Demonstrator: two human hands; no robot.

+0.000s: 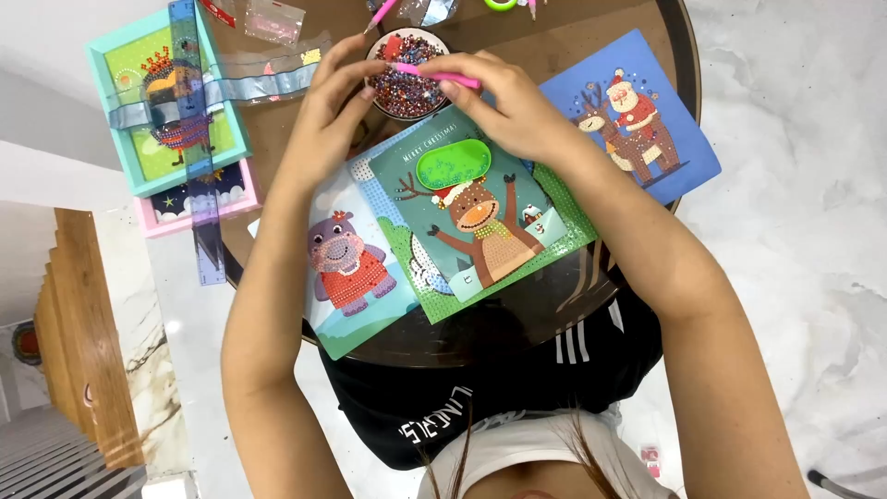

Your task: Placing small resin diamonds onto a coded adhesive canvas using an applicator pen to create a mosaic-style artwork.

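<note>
1. Nearest the camera: hair and a white top, then black shorts with white stripes under the edge of the round dark worktop (665, 37).
2. Next out, overlapping picture cards: a hippo card (349, 268) on the left, and a reindeer card (480, 217) tilted over it, with a green oval tray (451, 164) resting on its upper part.
3. Beyond those, right hand (517, 111) closed in a pinch around a pink pen (434, 74); left hand (328, 102) curled, fingertips at the rim of a small round bowl of mixed beads (405, 79), seemingly steadying it, though the grip itself cannot be told for sure.
4. Pen lying nearly level, long axis running left-right, tip pointing left over the bowl, back end buried under the right fingers.
5. Judged step: picking a bead from the bowl. Next move probably calls for a light press of the tip onto one bead, then a carry back toward the reindeer card.
6. Farthest: a blue Santa card (637, 115) at right, framed pictures (166, 102) and a clear ruler (199, 139) at left.
</note>
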